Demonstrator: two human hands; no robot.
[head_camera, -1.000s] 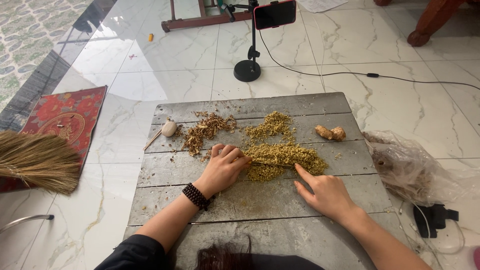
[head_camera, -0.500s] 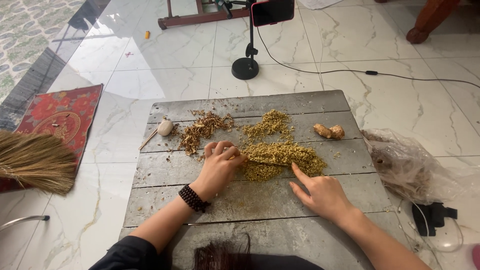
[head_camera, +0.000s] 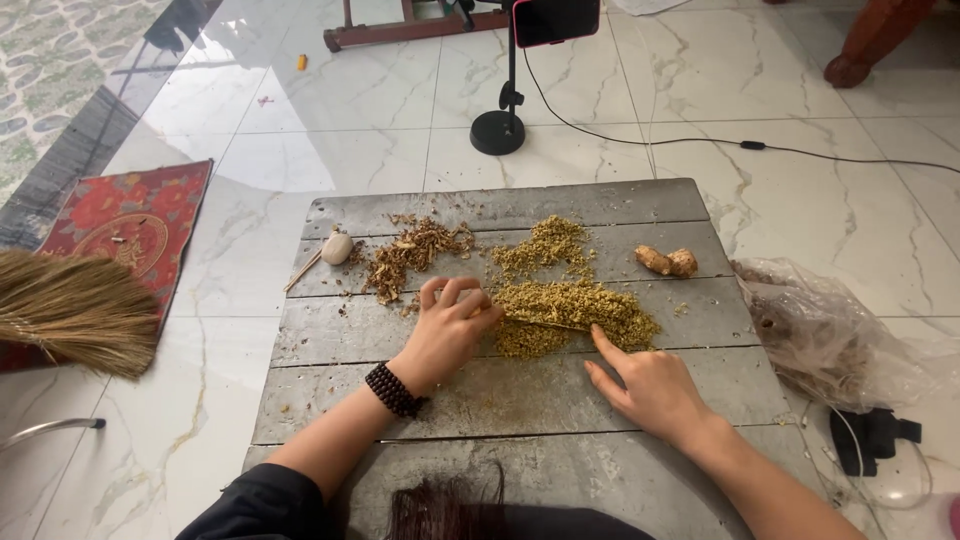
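On the grey plank tabletop (head_camera: 330, 400), left hand (head_camera: 447, 330) curls its fingers on the near-left edge of the yellow-green herb pile (head_camera: 575, 310), whether they pinch any I cannot tell; right hand (head_camera: 645, 385) lies flat, fingers apart, forefinger touching the pile's front

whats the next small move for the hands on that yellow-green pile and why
Probably draw the left hand along the thin stem it pinches, pulling it out of the yellow-green pile. The stem lies across the pile, and the right hand has its forefinger at the pile's edge, seemingly steadying it.
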